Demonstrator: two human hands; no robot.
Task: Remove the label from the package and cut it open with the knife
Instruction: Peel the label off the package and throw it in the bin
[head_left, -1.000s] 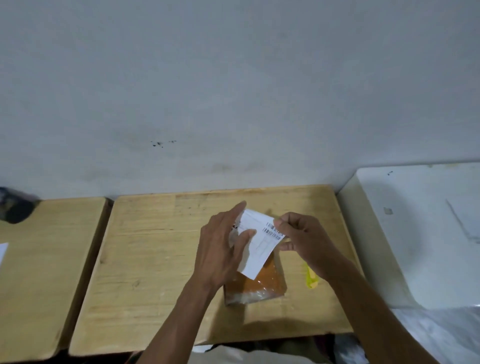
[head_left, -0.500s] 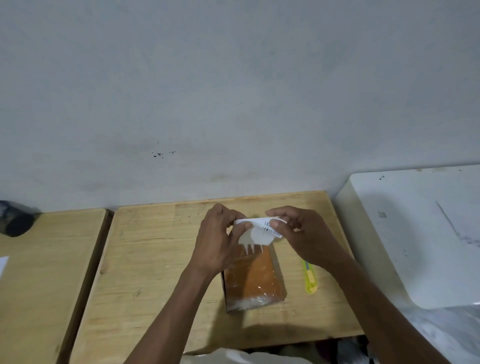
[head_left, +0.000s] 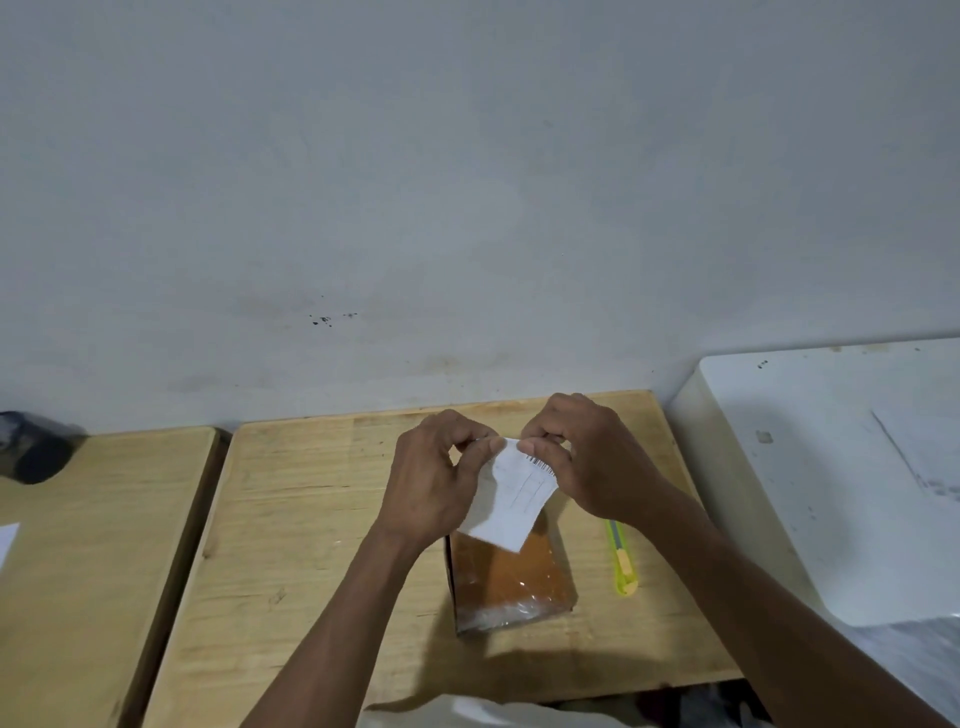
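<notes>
Label off the package, both hands pinching its top edge, frame centre. Cutting left; knife untouched on surface.

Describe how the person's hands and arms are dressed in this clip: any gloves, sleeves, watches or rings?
Both the left hand and the right hand are bare, with no gloves. No ring shows on the visible fingers, and no watch or band on either wrist. Both forearms are uncovered as far as the frame's bottom edge, so no sleeves are in view.
</notes>
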